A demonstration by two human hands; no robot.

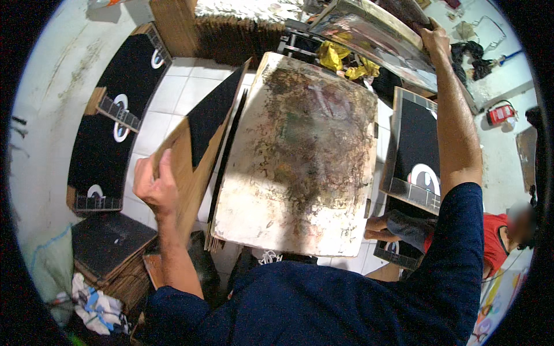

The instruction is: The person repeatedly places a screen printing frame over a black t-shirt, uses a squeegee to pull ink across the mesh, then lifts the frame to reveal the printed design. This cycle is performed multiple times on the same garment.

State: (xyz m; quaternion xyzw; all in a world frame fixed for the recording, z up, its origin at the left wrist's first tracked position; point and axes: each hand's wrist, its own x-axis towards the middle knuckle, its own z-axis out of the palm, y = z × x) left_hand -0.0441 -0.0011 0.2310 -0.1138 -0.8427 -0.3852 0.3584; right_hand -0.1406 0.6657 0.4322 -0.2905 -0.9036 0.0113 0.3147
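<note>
My left hand (156, 183) is closed round the edge of a thin wooden board (193, 187), the thumb lying on its face. The board stands tilted along the left side of a stained white tabletop (294, 202), and a black area covers its far part. Stretched far forward to the right, my right hand (435, 41) grips the upper edge of a raised, paint-smeared frame (375, 43). That frame slants up beyond the tabletop's far edge. My fingertips behind both edges are hidden.
Black panels with white rings (118, 124) lie at left; a similar panel (412, 138) lies at right. Stacked boards (236, 37) stand at the back, near yellow plastic (334, 56). A person in red (496, 242) sits low at right. A fire extinguisher (500, 113) hangs beyond.
</note>
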